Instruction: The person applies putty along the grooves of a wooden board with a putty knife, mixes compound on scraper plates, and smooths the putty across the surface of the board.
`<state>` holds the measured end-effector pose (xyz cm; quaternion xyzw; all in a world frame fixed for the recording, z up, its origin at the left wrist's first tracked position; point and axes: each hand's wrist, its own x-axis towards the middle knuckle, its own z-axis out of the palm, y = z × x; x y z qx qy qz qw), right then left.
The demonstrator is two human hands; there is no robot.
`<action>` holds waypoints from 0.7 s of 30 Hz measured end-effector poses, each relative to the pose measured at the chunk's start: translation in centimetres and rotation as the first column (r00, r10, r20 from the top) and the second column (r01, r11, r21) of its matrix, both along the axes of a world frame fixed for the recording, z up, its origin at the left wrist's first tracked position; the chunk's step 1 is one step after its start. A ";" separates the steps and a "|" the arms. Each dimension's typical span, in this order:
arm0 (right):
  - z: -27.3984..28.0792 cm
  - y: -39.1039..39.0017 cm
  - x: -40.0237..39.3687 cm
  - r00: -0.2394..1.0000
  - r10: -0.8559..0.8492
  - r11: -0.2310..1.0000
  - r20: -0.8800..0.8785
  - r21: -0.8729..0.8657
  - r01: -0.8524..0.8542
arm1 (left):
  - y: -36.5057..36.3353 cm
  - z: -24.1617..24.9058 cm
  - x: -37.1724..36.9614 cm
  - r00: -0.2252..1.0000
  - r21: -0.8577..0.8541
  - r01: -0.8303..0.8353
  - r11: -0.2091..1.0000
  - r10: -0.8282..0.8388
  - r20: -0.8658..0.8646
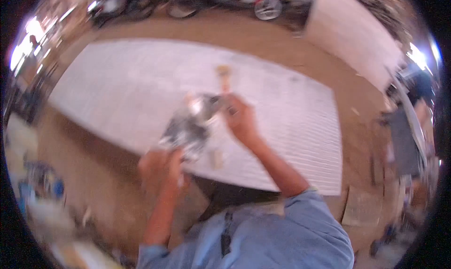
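A shiny silver and grey object, smeared by motion, lies between my two hands above a large white ribbed sheet. My left hand is closed at its lower end. At the upper right end, my right hand is closed with fingers bent around a dark part of it; I cannot tell the object's kind. Just beyond my right fingers shows a small yellow and red item, blurred. A small beige block-like piece sits on the sheet near its front edge.
Brown ground surrounds the sheet. Parked motorcycles stand along the far side. A pale upright panel is at the back right, and a grey panel at the right. Blurred clutter lines the left.
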<state>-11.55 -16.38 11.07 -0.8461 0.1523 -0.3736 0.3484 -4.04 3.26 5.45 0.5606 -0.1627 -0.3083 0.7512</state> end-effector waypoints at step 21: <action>-3.2 4.5 -3.0 0.986 0.015 0.973 0.166 -0.231 0.024 | -6.7 -5.8 -2.1 0.709 -0.176 -0.183 0.967 0.006 -0.705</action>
